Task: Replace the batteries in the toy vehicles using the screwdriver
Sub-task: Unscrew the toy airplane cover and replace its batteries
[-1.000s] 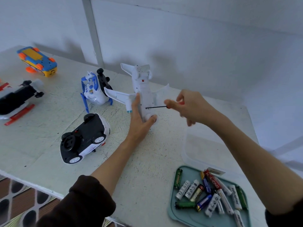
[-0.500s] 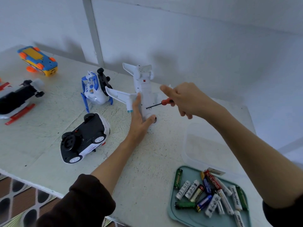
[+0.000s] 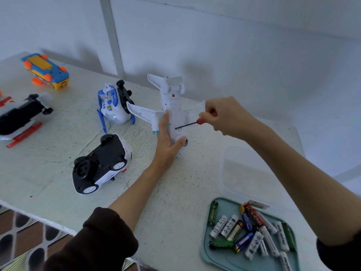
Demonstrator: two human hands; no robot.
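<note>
The left hand lies flat, bracing the light, slippery toy plane; the right hand pinches the thin screwdriver by its handle.

White table with toy vehicles, battery tray

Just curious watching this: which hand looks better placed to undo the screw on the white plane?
Probably the right hand: it grips the screwdriver, tip at the toy plane underside. The left hand steadies the fuselage.
</note>
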